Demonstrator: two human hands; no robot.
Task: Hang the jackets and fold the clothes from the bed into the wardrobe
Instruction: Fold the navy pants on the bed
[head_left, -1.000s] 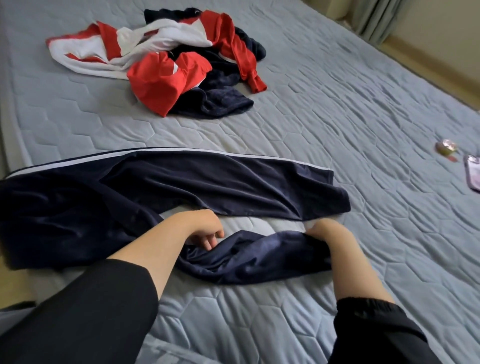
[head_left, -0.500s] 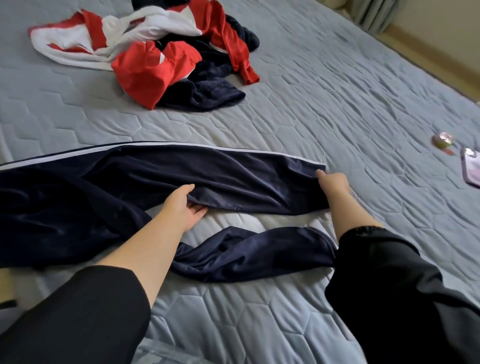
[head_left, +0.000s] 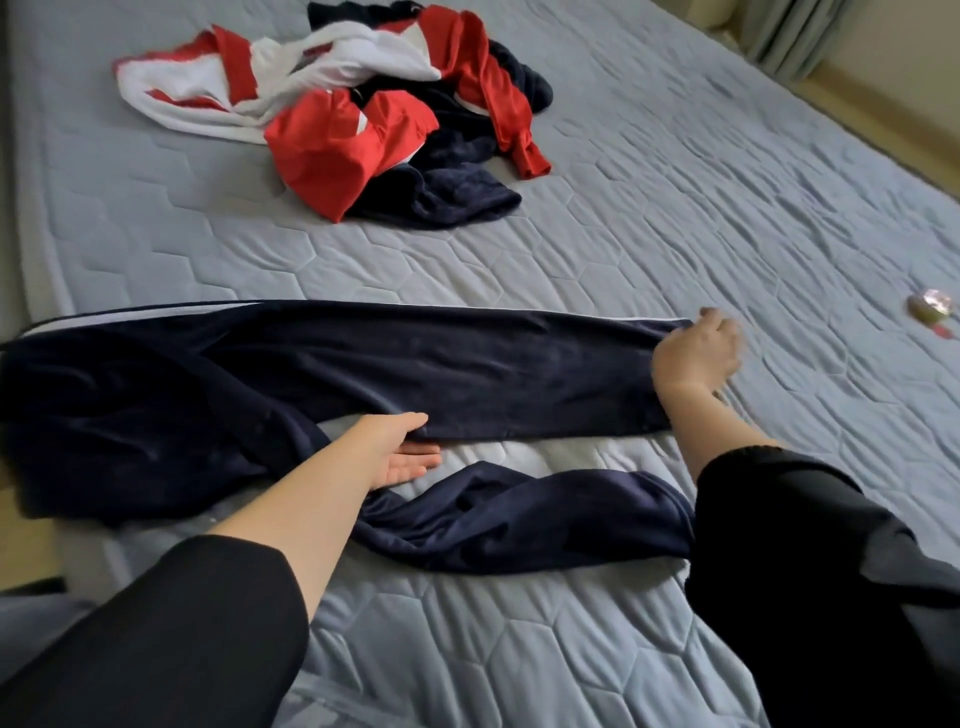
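A view from a head-worn camera looks down across a bed (head_left: 649, 249) covered in a pale blue quilted sheet with a hexagon pattern. A pair of dark navy trousers (head_left: 363, 374) lies across the bed from left to right, with a thin white stripe along the far edge. The far leg is stretched out fairly flat; the near leg is bunched and twisted, closer to the camera, with a strip of sheet showing between the two legs.

Both arms wear black sleeves pushed up the forearms. The left hand (head_left: 400, 449) lies with fingers straight, palm turned up, slid under the near edge of the far leg at about its middle; the thumb rests on top of the cloth. The right hand (head_left: 696, 358) is at the cuff end of the far leg, on the right. Its fingers are curled and it seems to hold the cuff's far corner, though blur makes the grip hard to read.

Further up the bed, well apart from the trousers, sits a heap of clothes (head_left: 363, 114) in red, white and navy, loosely tangled together.

At the right edge of the bed lies a small round pinkish object (head_left: 930, 306), too small to identify. A curtain (head_left: 789, 36) hangs in the top right corner, above a strip of pale floor.
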